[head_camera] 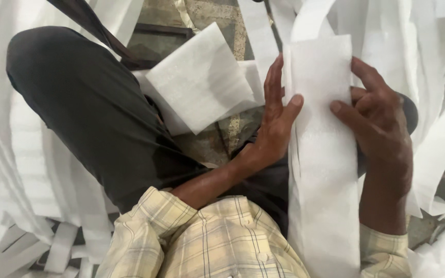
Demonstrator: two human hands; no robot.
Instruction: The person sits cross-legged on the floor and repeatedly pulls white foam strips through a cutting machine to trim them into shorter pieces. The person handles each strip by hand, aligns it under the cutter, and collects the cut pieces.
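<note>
**Patterned floor buried in white foam scrap**

Floor (217,141): worn stone or tile with pale patterned lines, visible only in gaps at top centre and middle. Heaps of white foam strips (37,170) cover both sides, left and right. Soft, even daylight, no hard shadows. No walls, windows or furniture in view.

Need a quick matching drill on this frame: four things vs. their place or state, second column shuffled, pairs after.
1. left hand
2. right hand
3. long foam strip
4. cut foam pieces

A. stacked on the floor beside the knee
B. grips the strip's right edge
C. runs from the lap upward, held between both hands
D. fingers extended along the strip's left edge, thumb on its face

Pairs: 1-D, 2-B, 3-C, 4-A
</note>
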